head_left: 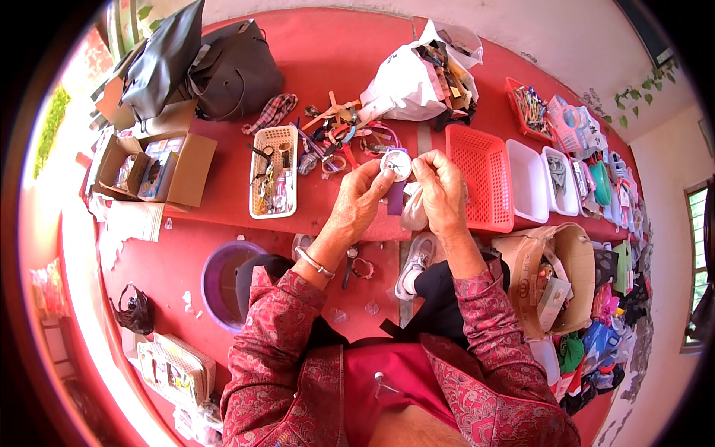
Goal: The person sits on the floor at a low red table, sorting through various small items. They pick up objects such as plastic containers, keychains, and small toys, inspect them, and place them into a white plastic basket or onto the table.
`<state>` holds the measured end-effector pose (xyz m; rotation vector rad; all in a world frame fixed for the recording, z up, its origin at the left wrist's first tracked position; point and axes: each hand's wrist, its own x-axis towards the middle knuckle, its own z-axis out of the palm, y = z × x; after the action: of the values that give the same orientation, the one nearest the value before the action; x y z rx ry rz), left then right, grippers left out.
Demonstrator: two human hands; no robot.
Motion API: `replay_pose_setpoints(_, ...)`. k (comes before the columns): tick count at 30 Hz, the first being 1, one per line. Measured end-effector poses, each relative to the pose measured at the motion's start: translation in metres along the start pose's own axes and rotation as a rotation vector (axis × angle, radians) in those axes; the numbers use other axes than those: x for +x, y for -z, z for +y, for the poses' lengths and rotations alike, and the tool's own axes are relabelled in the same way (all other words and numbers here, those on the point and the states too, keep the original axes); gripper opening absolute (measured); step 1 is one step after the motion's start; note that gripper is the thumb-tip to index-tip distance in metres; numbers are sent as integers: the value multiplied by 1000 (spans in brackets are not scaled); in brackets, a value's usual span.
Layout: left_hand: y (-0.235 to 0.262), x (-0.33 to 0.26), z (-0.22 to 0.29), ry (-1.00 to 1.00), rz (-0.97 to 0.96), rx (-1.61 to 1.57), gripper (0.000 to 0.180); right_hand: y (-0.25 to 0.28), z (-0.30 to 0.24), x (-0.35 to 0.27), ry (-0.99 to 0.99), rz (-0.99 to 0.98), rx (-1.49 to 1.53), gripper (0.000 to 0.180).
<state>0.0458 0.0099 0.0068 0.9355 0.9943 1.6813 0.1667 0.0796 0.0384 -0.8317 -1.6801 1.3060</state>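
My left hand point(356, 197) pinches a wristwatch point(396, 162) with a round white face and a wide purple strap hanging below it. Close to the watch's right edge, my right hand point(441, 190) is closed, thumb against fingertips. A small clear plastic bag point(414, 210) hangs from under that hand, apparently in its fingers. Both hands are raised over the near edge of a red raised surface. Beyond them lies a heap of wristwatches and straps point(346, 134). To the left, a cream basket point(273, 171) holds several more watches.
A red basket point(477, 177) and a white tray point(527, 182) stand at right. A white bag point(408, 82) stuffed with straps sits behind. Dark bags point(234, 71) and a cardboard box point(190, 167) are at left. Below are a purple tub point(223, 287) and an open carton point(521, 261).
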Motion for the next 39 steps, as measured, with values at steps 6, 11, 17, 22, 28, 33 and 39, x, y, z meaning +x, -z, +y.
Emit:
replay_pose_setpoints(6,-1,1,-1,1,13,0,26,-4,3,2,63,28,-39,16)
replay_pose_setpoints(11,-1,0,-2,2,7,-12,25,-5,5,1,95,46,-111,18)
replay_pose_setpoints(17,0,0,-2,-5,2,39,24,-5,6,2,105,42,-165,21)
replay_pose_setpoints(22,0,0,-1,-11,-19,77,24,-3,12,2,109,53,-213,24)
replay_pose_setpoints(28,3,1,-8,9,-36,78,24,-1,18,5,77,49,-287,28)
replay_pose_setpoints(33,1,0,-3,210,18,-258,29,4,-1,5,-19,43,-206,39)
replay_pose_setpoints(39,19,2,-3,411,-150,-1079,39,21,3,13,-105,54,-41,38)
